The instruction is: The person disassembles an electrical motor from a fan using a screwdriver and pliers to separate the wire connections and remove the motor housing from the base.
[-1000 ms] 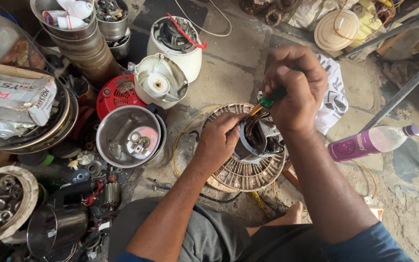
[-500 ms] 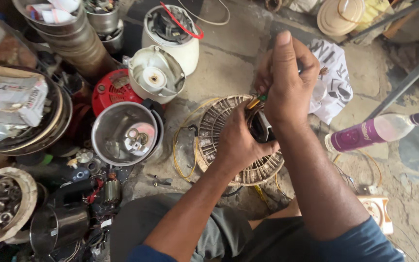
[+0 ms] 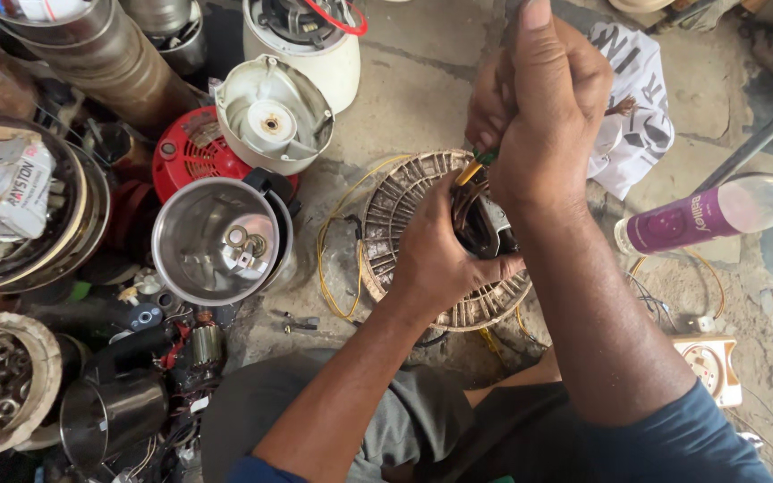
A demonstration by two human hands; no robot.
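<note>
From the head view, the round motor stator lies on the floor, just right of the steel jar. The left hand grips its dark inner winding, fingers clenched. Above the stator, the right hand pinches a green-handled tool — fingers closed on it.

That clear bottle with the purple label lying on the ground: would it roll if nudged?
Probably. The bottle lies on its side and looks round, so a sideways push would likely roll it. It looks like thin plastic and mostly empty, so likely light. The rough concrete floor might stop it soon.
</note>
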